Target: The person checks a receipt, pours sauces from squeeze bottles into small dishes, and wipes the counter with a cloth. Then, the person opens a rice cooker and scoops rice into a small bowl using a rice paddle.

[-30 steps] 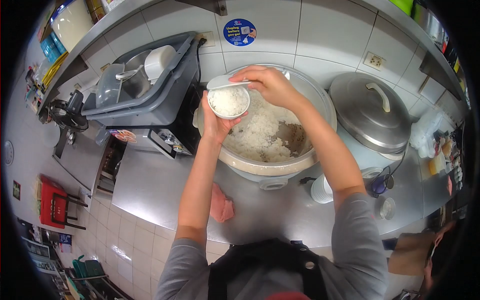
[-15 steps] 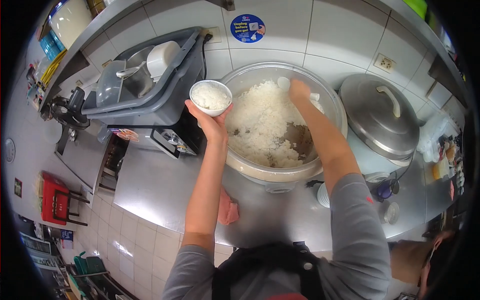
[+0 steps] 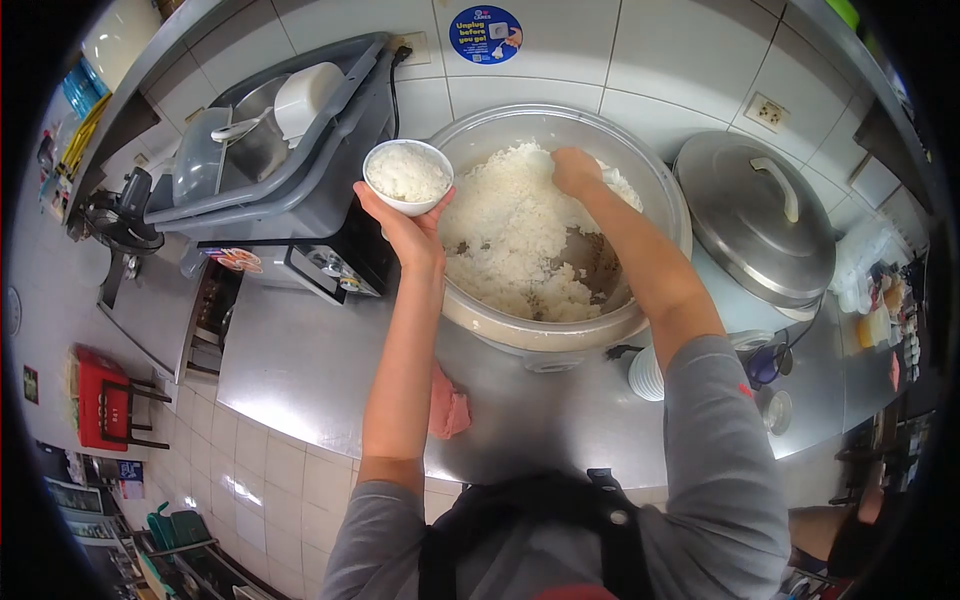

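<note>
My left hand (image 3: 408, 232) holds a white bowl (image 3: 402, 207) from below, its fingers and thumb wrapped around the sides. Cooked rice (image 3: 406, 168) is heaped in that bowl, which is at the left rim of a big round rice cooker (image 3: 655, 175). Inside the cooker, loose white rice (image 3: 505, 215) is piled up, and part of the bottom shows at the lower right. Over the far side of the pile, my right hand (image 3: 577, 172) is closed around a white rice scoop; it is mostly hidden by the hand and blends with the rice.
A grey tub (image 3: 290, 180) with bowls and containers sits on a black appliance (image 3: 330, 270) at left. To the right are a lidded metal pot (image 3: 750, 215) and stacked white dishes (image 3: 645, 375). A pink cloth (image 3: 450, 405) lies on the steel counter (image 3: 290, 370).
My right hand has shifted slightly left over the rice, and the scoop shows less. My left hand still holds the filled bowl. The whole view has shifted a little.
</note>
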A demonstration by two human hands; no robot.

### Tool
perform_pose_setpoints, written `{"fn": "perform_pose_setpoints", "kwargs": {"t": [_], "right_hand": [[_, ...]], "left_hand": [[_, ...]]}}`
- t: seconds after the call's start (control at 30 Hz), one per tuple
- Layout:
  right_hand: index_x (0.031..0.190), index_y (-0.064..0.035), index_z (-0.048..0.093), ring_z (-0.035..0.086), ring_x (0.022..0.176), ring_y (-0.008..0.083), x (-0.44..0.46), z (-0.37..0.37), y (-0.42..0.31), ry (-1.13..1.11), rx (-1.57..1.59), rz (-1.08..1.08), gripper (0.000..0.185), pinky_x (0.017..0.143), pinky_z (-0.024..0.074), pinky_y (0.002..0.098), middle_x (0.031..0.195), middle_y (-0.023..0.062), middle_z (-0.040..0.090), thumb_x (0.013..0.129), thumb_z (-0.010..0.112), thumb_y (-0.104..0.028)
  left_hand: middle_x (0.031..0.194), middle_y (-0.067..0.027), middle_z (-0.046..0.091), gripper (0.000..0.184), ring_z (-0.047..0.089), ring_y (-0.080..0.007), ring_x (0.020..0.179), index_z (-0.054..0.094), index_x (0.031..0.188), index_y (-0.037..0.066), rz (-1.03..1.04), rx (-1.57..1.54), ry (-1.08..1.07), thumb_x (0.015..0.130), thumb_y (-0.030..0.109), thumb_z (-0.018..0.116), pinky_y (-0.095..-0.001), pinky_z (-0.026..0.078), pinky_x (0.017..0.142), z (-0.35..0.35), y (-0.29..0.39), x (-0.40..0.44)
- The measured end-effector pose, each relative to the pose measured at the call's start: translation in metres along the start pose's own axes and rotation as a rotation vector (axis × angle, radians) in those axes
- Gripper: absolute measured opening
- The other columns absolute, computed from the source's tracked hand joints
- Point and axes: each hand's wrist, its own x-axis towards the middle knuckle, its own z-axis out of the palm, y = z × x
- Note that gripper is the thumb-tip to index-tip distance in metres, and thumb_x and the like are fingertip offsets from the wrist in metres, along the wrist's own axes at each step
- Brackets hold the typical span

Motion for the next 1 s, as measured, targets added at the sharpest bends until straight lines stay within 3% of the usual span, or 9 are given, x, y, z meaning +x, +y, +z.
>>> {"fn": "perform_pose_setpoints", "kwargs": {"t": [0.37,0.57,1.0], "right_hand": [[0.101,-0.0029,0.072,0.068,0.100,0.0332,-0.015,-0.002,-0.031,-0.040,-0.035,0.023,0.024,0.087,0.0545,0.0420,0.105,0.0195,0.070,0.081,0.059,-0.009],[0.102,-0.0038,0.070,0.066,0.103,0.0341,-0.032,0.008,-0.060,-0.066,0.036,0.020,0.026,0.089,0.0532,0.0425,0.107,0.0185,0.069,0.080,0.058,-0.012],[0.101,-0.0013,0.071,0.067,0.102,0.0347,-0.051,0.013,-0.094,-0.159,0.203,0.096,0.027,0.087,0.0539,0.0418,0.105,0.0208,0.069,0.079,0.060,-0.014]], "left_hand": [[0.144,-0.0120,0.040,0.075,0.051,-0.0311,0.126,0.027,0.145,0.015,0.005,0.019,0.002,0.095,0.071,0.027,-0.0507,0.057,0.086,0.000,0.000,-0.001],[0.140,-0.0120,0.043,0.076,0.054,-0.0316,0.121,0.031,0.142,0.013,0.002,-0.011,0.006,0.093,0.072,0.033,-0.0496,0.058,0.084,0.000,0.000,-0.002],[0.139,-0.0115,0.046,0.077,0.054,-0.0310,0.121,0.033,0.142,0.013,0.011,-0.018,0.013,0.093,0.072,0.032,-0.0483,0.058,0.082,-0.003,-0.004,0.000]]}}
